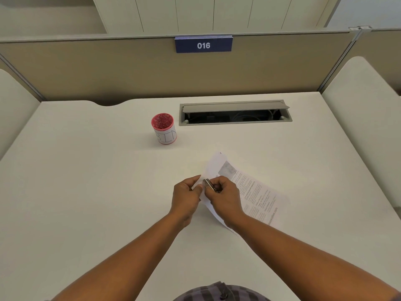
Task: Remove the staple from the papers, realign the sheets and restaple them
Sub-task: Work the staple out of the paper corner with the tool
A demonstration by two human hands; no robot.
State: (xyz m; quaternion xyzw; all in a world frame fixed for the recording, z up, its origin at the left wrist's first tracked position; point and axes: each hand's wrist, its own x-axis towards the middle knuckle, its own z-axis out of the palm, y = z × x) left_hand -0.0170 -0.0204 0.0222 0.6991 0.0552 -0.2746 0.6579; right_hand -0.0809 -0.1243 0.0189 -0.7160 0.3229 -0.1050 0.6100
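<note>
Left hand (188,193) pinches papers (253,192) corner; right hand (223,195) grips small metal tool (208,184). Advice: brace corner flat, lever staple gently, avoid tearing.

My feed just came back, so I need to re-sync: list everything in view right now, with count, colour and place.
papers: one printed stack, white with black text, lying right of centre on the desk, its near-left corner lifted between the hands
metal tool: one, silver, small, at that corner of the papers; whether stapler or staple remover I cannot tell
cup: one, red mesh with a white label, standing behind the papers to the left
cable tray: one, grey, lid open, set into the desk at the back
desk: one, white
number sign: one, blue, reading 016, on the beige partition
left hand: pinches the paper corner
right hand: grips the metal tool
</note>
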